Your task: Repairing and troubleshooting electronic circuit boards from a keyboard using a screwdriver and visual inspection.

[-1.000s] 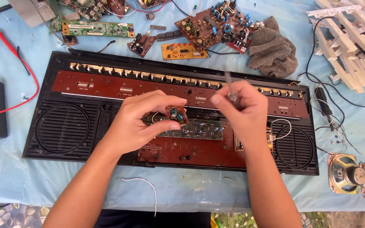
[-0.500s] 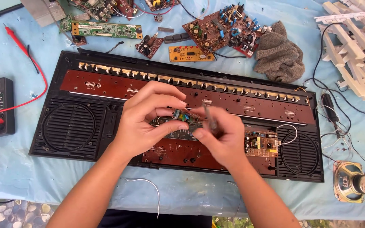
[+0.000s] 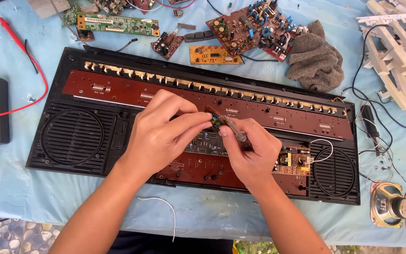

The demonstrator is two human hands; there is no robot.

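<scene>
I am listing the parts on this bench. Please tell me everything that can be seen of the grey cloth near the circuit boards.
The grey cloth is a thick, knitted-looking fabric, crumpled into a loose heap with soft folds. It lies on the light blue table cover, just above the top right edge of the black keyboard case and right beside a brown circuit board full of components. Neither hand touches it. Whether it is a rag or a glove cannot be told.

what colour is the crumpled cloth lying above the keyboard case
Grey-brown; the cloth shows in the head view, at upper right.
</scene>
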